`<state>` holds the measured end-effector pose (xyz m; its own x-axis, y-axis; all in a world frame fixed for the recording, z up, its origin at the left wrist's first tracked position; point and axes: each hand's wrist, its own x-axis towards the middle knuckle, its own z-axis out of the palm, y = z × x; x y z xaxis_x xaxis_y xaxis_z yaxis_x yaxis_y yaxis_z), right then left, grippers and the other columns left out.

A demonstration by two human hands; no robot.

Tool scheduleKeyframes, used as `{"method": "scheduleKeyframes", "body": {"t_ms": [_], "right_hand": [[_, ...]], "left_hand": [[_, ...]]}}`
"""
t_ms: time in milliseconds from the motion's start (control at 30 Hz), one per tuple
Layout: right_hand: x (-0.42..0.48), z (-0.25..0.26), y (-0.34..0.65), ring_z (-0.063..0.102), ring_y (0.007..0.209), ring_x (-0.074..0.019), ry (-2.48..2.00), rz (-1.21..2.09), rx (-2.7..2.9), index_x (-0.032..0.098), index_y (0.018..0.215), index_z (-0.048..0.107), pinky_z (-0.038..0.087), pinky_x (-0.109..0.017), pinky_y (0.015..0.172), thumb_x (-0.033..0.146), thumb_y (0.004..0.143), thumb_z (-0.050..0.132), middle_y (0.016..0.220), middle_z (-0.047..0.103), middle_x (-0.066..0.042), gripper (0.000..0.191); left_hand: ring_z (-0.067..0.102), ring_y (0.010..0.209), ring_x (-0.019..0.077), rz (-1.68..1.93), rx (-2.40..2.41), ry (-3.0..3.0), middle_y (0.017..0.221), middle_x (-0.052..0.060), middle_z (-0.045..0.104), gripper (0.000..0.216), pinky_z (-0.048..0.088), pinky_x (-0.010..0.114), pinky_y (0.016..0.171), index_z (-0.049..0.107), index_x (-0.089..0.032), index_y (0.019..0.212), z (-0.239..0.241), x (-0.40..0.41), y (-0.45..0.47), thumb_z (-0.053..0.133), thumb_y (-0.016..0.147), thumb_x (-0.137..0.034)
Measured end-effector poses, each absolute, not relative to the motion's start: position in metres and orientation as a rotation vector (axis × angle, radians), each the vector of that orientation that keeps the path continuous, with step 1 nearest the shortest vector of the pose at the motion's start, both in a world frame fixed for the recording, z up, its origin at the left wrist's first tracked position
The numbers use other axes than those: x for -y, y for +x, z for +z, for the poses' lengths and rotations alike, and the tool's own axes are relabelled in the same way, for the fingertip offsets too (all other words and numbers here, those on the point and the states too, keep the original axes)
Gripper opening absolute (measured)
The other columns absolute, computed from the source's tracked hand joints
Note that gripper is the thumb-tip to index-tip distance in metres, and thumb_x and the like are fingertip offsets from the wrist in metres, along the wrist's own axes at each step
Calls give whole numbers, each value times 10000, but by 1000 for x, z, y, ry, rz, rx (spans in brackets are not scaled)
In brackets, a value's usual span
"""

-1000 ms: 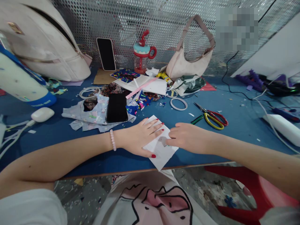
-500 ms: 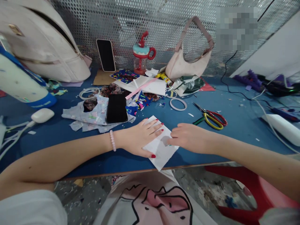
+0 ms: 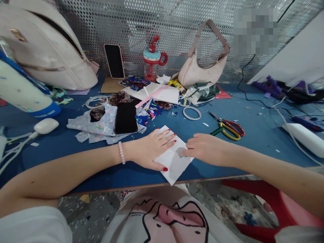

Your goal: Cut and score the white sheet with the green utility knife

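Note:
My left hand [image 3: 149, 150] lies flat on a small sheet of white paper [image 3: 174, 165], its fingers spread over the left part of the sheet. A pink bead bracelet [image 3: 121, 152] circles that wrist. Over the paper's right edge, my right hand [image 3: 204, 148] is closed, knuckles up. From behind it sticks the end of a slim green pen-like tool [image 3: 217, 131]; a bit of teal shows under the fingertips. The tool's tip and exact kind are hidden. Scissors [image 3: 229, 130] with red and yellow handles lie just beyond the right hand.
A black phone [image 3: 126, 118] rests on fabric scraps [image 3: 93, 125]. Tape rolls [image 3: 192, 113], more paper [image 3: 154, 91] and a glue stick [image 3: 178, 85] lie further back. A cup [image 3: 152, 64], a handbag [image 3: 202, 71], a backpack [image 3: 55, 50] and a bottle [image 3: 22, 87] stand around the blue table.
My right hand has shifted very slightly to the right over the paper, and the green tool with it. My left hand stays in place on the sheet.

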<state>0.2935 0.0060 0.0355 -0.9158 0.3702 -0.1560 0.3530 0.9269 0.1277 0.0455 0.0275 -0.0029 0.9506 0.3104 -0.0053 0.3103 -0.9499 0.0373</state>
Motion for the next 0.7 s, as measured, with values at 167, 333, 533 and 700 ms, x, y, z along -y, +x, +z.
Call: {"method": "scheduleKeyframes", "body": {"t_ms": [167, 333, 533, 700], "right_hand": [[-5, 35, 295, 524, 650, -153, 569, 154, -2909, 187, 886, 596, 214, -297, 609, 44, 852, 465, 708, 611, -13, 197], [-4, 36, 295, 524, 647, -154, 588, 134, -2894, 186, 913, 601, 211, -300, 599, 49, 859, 456, 704, 608, -14, 207], [-6, 41, 307, 524, 651, -143, 618, 184, -2959, 180, 897, 628, 261, -298, 625, 60, 895, 418, 692, 606, -23, 242], [13, 46, 319, 577, 698, -142, 830, 320, -3136, 172, 941, 639, 361, -286, 654, 185, 982, 341, 778, 670, -50, 301]], "left_hand": [[197, 1416, 391, 19, -489, 3068, 1526, 233, 232, 882, 177, 539, 1105, 299, -56, 1455, -3, -28, 45, 449, 835, -665], [202, 1416, 386, 11, -479, 3079, 1523, 241, 233, 881, 185, 542, 1099, 294, -43, 1455, -4, -28, 45, 420, 844, -665], [206, 1413, 396, 66, -477, 3065, 1524, 246, 224, 888, 181, 550, 1100, 296, -44, 1455, -8, -28, 44, 416, 843, -675], [187, 1422, 384, 64, -496, 3069, 1534, 226, 213, 891, 157, 540, 1115, 296, -62, 1459, -8, -27, 44, 402, 842, -695]]}}
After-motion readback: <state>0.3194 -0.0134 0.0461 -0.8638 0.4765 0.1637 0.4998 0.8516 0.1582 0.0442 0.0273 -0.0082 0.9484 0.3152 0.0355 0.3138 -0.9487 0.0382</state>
